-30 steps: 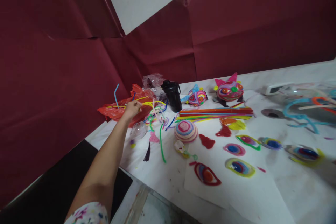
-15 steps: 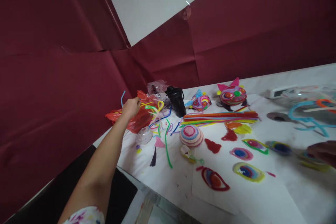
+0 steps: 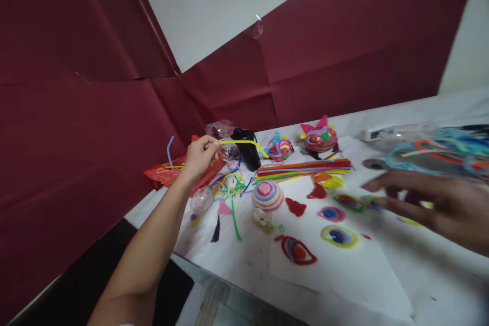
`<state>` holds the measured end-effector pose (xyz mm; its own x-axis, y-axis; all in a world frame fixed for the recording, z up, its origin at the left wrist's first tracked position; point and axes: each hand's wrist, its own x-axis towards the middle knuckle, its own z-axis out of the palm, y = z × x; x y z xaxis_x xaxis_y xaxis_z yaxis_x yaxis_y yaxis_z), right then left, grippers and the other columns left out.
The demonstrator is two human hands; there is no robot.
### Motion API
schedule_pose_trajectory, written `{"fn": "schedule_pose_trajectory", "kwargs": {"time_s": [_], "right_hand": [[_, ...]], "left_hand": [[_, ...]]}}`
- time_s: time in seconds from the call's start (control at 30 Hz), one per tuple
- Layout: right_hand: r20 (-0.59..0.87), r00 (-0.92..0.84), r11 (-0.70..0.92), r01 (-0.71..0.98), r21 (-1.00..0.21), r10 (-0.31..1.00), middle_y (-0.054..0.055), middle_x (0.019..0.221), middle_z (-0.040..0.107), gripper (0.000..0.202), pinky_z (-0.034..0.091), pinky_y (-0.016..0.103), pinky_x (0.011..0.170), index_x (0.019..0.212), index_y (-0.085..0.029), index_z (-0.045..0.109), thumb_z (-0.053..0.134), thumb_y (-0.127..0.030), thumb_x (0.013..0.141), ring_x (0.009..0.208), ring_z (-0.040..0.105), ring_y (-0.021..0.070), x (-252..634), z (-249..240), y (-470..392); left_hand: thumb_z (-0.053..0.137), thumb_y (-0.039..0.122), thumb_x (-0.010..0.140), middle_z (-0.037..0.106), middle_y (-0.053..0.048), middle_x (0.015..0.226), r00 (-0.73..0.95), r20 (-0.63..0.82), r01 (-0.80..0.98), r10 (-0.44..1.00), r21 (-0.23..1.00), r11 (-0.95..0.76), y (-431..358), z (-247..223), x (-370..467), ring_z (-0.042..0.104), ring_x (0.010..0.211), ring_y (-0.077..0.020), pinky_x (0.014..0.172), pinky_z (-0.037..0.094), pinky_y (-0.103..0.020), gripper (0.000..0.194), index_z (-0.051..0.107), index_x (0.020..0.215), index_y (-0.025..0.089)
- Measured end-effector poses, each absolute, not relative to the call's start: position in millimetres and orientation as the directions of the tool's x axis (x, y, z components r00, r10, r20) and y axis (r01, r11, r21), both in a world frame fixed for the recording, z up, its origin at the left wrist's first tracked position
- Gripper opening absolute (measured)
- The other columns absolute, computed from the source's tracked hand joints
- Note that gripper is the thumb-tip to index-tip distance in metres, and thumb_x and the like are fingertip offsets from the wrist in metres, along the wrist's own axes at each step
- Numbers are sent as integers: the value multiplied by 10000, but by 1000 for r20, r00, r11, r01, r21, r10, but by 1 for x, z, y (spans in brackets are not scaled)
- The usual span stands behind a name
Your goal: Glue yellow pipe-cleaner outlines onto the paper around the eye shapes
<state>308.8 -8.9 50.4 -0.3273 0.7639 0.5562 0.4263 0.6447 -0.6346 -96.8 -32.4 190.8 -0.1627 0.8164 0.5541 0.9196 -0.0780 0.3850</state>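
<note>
Vs. the earlier frame, your L hand [image 3: 203, 157] has shifted right, from over the red bag [image 3: 165, 177] toward the black bottle [image 3: 250, 158], & the yellow craft stem [image 3: 239, 141] now stretches across in front of that bottle; your R hand [image 3: 435, 209], then just at the edge, now reaches well in over the table [image 3: 233, 260].

Head view. The yellow craft stem leaves your L hand at one end, runs right, then bends down, its free tip near the small striped figure [image 3: 280, 149] (contact can't be told). Prob. gripped by the end so that its length stays clear of the tangled stems [image 3: 229, 183] lying below. The stem bundle [image 3: 305, 169] lies in front of the small striped figure & the pink-eared figure [image 3: 321, 140], strands side by side, apparently so that single ones pull out easily. Eye pcs., e.g. the red-rimmed eye [image 3: 298, 253] & the yellow-rimmed eye [image 3: 339, 237], lie flat & apart on the white sheet [image 3: 336, 275], prob. to keep their shape & not snag.

Hands: your L is closed to a narrow pinch, thumb vs. fingers, w/ only the yellow craft stem seen in it. Your R is loosely spread, fingers apart, above the right-hand pcs.; no held item shows, but b/c of motion blur you can't tell whether it touches any.
</note>
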Motion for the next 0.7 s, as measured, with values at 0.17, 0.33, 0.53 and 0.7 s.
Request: {"fn": "schedule_pose_trajectory", "kwargs": {"time_s": [0.17, 0.33, 0.53, 0.7], "right_hand": [[331, -402, 452, 256, -855, 854, 81, 832, 713, 590, 502, 321, 595, 1052, -184, 708, 570, -678, 761, 692, 630, 203, 265, 101, -35], [300, -540, 469, 207, -858, 786, -31, 537, 529, 363, 348, 239, 439, 725, -185, 678, 612, -537, 785, 474, 453, 94, 265, 103, -40], [219, -510, 382, 239, -893, 832, -43, 500, 523, 333, 284, 228, 377, 684, -192, 629, 700, -513, 739, 406, 412, 68, 286, 99, -51], [291, -326, 346, 126, -930, 900, -8, 542, 601, 369, 361, 246, 362, 644, -209, 609, 762, -542, 688, 410, 472, 88, 283, 91, -54]], "left_hand": [[539, 366, 865, 543, 60, 515, 132, 459, 655, 878, 625, -426, -52, 156, -21, 429, 371, -60, 391, 327, -162, 211, 557, 792, 169], [558, 335, 863, 566, 61, 530, 239, 393, 578, 888, 677, -455, -69, 133, 24, 434, 373, -50, 385, 320, -157, 177, 575, 810, 166], [614, 385, 830, 609, 28, 592, 370, 191, 367, 909, 869, -332, -78, 117, 42, 515, 419, -61, 402, 351, -160, 245, 545, 773, 157], [673, 487, 787, 702, -51, 731, 527, 38, 248, 849, 949, -197, -74, 102, 49, 676, 664, -146, 527, 462, -195, 357, 546, 825, 156]]}}
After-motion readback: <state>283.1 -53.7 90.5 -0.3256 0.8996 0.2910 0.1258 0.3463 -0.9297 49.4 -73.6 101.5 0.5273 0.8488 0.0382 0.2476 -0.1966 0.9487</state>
